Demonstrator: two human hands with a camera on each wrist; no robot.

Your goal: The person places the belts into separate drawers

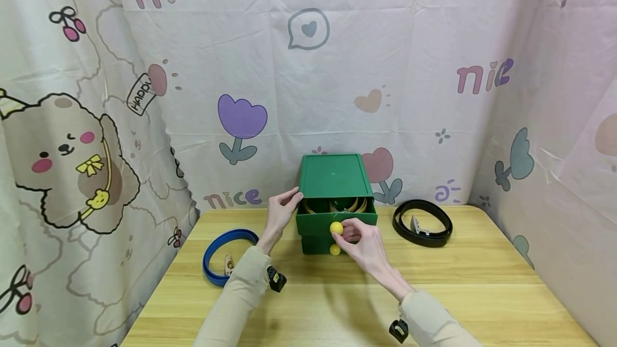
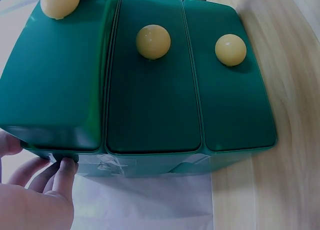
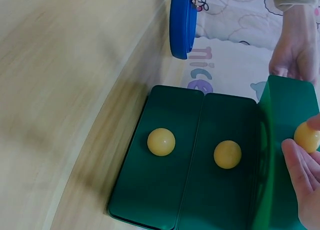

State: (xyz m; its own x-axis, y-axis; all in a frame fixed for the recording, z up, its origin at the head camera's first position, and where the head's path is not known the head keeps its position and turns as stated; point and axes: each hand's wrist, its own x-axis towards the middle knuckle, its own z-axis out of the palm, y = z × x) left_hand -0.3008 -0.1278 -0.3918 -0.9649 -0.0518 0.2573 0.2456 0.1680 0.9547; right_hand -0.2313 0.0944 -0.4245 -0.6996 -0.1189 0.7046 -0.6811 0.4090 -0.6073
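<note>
A green drawer box (image 1: 333, 175) with round yellow knobs stands on the table, its top drawer (image 1: 313, 224) pulled out. My right hand (image 1: 365, 242) pinches that drawer's knob (image 1: 336, 227) between thumb and fingers. At the upper left edge of the box, my left hand (image 1: 281, 213) holds on, with fingers against the side in the left wrist view. Inside the drawer show curved, yellow-edged bands (image 1: 359, 205) and a bit of metal, partly hidden by the front. The middle drawer (image 2: 153, 100) and bottom drawer (image 2: 235, 100) are closed.
A coiled blue belt (image 1: 208, 261) lies left of the box on the wooden table (image 1: 299, 315), its buckle inside the coil. On the right is a coiled black belt (image 1: 423, 239) with a silver buckle (image 1: 415, 225). A printed curtain (image 1: 308, 84) hangs behind and along both sides.
</note>
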